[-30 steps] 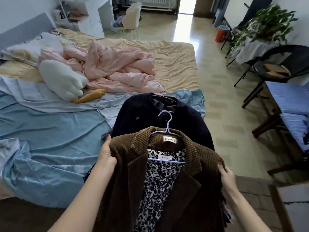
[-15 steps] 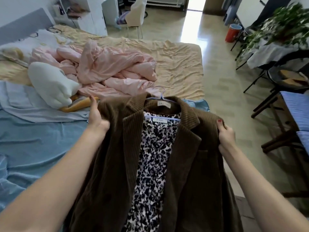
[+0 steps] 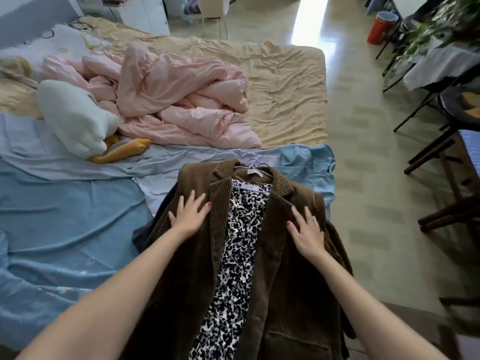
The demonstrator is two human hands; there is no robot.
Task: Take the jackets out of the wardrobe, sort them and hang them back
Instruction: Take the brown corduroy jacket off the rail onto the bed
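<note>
Head view: the brown corduroy jacket (image 3: 280,255) is laid on the bed (image 3: 65,216), collar away from the person — left hand (image 3: 189,215) and right hand (image 3: 307,231) pressed flat, fingers spread, equally near.

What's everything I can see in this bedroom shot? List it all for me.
corduroy jacket: one, brown, spread open on the bed's near corner, on a hanger
leopard-print top: one, black and white, inside the jacket
dark garment: one, navy, mostly hidden under the jacket
blue sheet: one, light blue, over the near part of the bed
beige sheet: one, beige, far part of the bed
pink duvet: one, pink, crumpled mid-bed
plush toy: one, white with orange parts, left of the duvet
white chair: one, beyond the bed
red bin: one, on the floor, far right
plant: one, green, right edge
left hand: flat on the jacket's left front
right hand: flat on the jacket's right front
</note>
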